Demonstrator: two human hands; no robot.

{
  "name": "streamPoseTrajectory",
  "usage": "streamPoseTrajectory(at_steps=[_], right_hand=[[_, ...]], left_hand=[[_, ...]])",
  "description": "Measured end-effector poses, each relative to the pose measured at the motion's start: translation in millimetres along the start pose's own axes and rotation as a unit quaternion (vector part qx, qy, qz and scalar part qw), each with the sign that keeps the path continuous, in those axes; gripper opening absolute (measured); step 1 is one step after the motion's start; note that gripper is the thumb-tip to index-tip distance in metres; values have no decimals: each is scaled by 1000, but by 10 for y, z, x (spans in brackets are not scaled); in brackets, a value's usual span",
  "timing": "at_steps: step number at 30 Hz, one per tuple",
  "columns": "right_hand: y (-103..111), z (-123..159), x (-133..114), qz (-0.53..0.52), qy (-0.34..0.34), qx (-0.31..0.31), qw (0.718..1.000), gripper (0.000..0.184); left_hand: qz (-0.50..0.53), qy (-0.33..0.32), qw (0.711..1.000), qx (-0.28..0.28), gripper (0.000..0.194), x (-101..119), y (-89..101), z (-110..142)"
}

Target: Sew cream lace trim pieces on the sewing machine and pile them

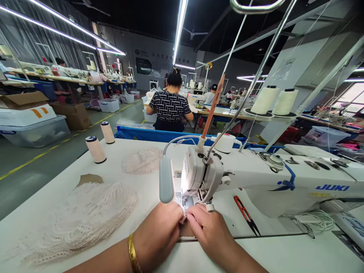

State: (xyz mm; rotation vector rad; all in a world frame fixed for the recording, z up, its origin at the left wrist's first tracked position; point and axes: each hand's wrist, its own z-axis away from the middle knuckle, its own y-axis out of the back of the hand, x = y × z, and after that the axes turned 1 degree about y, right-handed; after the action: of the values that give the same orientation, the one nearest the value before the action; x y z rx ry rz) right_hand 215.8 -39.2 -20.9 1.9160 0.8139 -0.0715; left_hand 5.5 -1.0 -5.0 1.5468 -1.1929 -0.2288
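Note:
Both of my hands are at the needle area of a white sewing machine point(204, 170). My left hand point(159, 231), with a gold bangle at its wrist, is closed on a piece of white lace point(184, 206) just before the presser foot. From the other side, my right hand point(209, 227) pinches the same lace, thumb and fingers together. The lace runs under the lit needle area, and my fingers hide much of it. On the left lies a large pile of cream lace pieces point(76, 220), with a smaller lace stack point(142, 160) behind it.
Orange-handled thread snips point(246, 214) lie right of my right hand. Two thread cones point(96, 149) stand at the table's far left. A grey lamp head point(166, 180) hangs close above my left hand. A coiled white cable point(315, 223) is at right. Ahead, a person point(170, 106) sits facing away.

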Motion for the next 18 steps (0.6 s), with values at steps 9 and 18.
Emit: streamPoseTrajectory(at_steps=[9, 18], right_hand=[[48, -82, -50, -72, -74, 11, 995, 30], [20, -105, -64, -47, -46, 33, 997, 30]], left_hand=[[106, 133, 985, -38, 9, -119, 12, -211], [77, 87, 993, -4, 16, -131, 58, -238]])
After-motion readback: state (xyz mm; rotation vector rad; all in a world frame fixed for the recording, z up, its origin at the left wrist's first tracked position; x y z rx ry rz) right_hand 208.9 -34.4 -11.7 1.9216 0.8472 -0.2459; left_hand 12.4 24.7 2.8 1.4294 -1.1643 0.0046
